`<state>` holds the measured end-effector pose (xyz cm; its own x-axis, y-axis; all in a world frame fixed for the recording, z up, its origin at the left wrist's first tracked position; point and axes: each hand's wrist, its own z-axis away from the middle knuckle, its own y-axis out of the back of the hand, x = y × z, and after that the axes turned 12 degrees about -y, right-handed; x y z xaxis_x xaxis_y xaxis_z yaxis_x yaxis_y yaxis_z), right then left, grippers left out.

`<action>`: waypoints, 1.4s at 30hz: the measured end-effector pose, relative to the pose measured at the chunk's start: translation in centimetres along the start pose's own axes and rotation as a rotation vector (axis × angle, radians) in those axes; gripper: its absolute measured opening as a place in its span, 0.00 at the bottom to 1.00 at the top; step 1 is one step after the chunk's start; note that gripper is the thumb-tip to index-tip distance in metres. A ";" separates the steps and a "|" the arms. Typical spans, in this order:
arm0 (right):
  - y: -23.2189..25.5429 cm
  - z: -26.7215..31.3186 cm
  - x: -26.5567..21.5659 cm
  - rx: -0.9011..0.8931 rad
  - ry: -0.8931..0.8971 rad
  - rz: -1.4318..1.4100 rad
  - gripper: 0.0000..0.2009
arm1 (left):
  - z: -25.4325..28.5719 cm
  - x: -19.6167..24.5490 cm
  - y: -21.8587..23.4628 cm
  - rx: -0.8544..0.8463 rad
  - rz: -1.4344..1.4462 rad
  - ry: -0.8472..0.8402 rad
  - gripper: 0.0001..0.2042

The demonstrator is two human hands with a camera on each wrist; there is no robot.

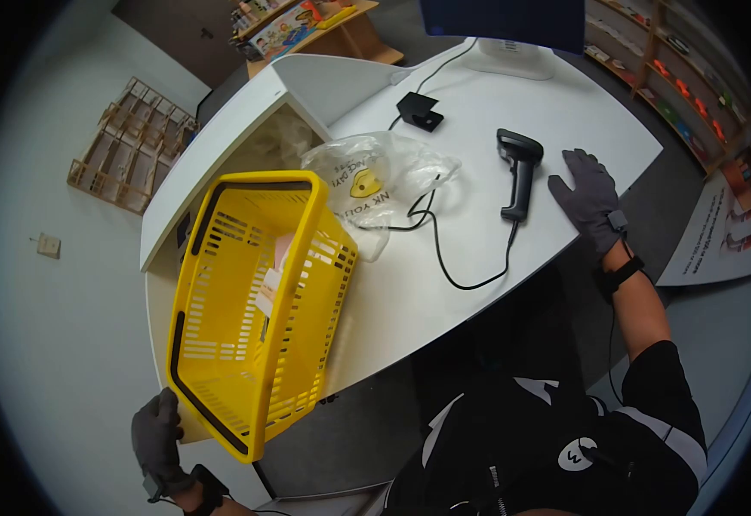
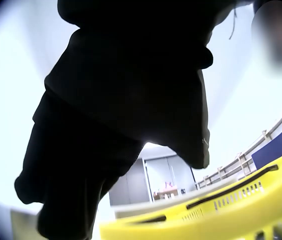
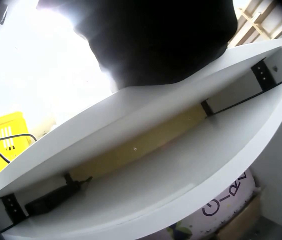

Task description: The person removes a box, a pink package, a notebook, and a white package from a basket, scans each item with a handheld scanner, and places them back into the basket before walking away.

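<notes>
A yellow shopping basket (image 1: 307, 344) with black handles stands at the left of the white counter. Inside it is a small pinkish item with a white label (image 1: 269, 291). My gloved left hand (image 1: 159, 437) is beside the basket's near left corner, fingers loosely bent; its wrist view shows the hand (image 2: 116, 95) as a dark shape with the basket rim (image 2: 221, 212) at lower right. On the counter's right edge rests my gloved right hand (image 1: 589, 198), fingers extended and holding nothing. A black barcode scanner (image 1: 520, 172) lies just left of it.
A clear plastic bag (image 1: 375, 176) with yellow print lies behind the basket. The scanner cable (image 1: 470, 286) loops across the counter (image 1: 401, 314). Farther back are a small black stand (image 1: 420, 112) and a monitor (image 1: 504, 21). Under the counter runs a shelf (image 3: 181, 165).
</notes>
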<state>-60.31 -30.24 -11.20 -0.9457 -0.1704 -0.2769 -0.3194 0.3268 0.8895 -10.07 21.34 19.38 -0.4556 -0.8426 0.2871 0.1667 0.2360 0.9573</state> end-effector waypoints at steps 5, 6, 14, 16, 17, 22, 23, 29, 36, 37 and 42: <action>0.0 0.0 0.1 -0.010 0.025 -0.025 0.32 | 0.4 -0.8 -7.5 0.150 0.263 -0.112 0.20; 0.1 -0.1 0.0 -0.015 0.013 -0.028 0.32 | 0.4 -0.3 -7.7 0.166 0.263 -0.086 0.20; -0.3 -0.3 0.1 -0.038 0.014 -0.037 0.31 | -1.1 -3.7 -7.2 0.043 0.664 -0.095 0.17; -0.3 -0.4 0.1 -0.034 0.011 -0.030 0.31 | -2.0 -3.9 -7.3 0.018 0.657 -0.112 0.18; -0.2 -0.5 0.3 -0.030 0.007 -0.024 0.31 | -2.8 -4.4 -7.4 0.014 0.658 -0.116 0.18; 0.5 -0.6 -0.1 -0.044 0.009 -0.053 0.31 | -5.3 -4.1 -6.4 -0.004 0.260 -0.186 0.15; 0.3 -0.6 0.1 -0.036 0.009 -0.041 0.32 | -5.1 -2.4 -5.4 -0.007 -0.011 -0.161 0.15; 0.2 -0.8 0.2 -0.046 0.010 -0.075 0.33 | -5.2 -0.6 -5.0 -0.009 -0.386 -0.085 0.19; 4.7 -4.0 -3.2 0.152 0.137 -0.334 0.30 | -6.2 -2.7 -5.6 0.069 -0.296 -0.134 0.19; 6.7 -4.4 -5.3 0.153 0.138 -0.332 0.30 | -6.0 -2.2 -5.4 0.069 -0.293 -0.134 0.19; 16.4 -4.2 -18.8 -0.049 0.525 -0.493 0.30 | -5.9 -0.6 -5.5 0.013 -0.522 -0.161 0.18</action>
<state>-47.56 -25.59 10.09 -0.5343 -0.7153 -0.4503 -0.6869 0.0570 0.7245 -5.54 17.72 13.77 -0.6030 -0.7651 -0.2260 -0.1280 -0.1869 0.9740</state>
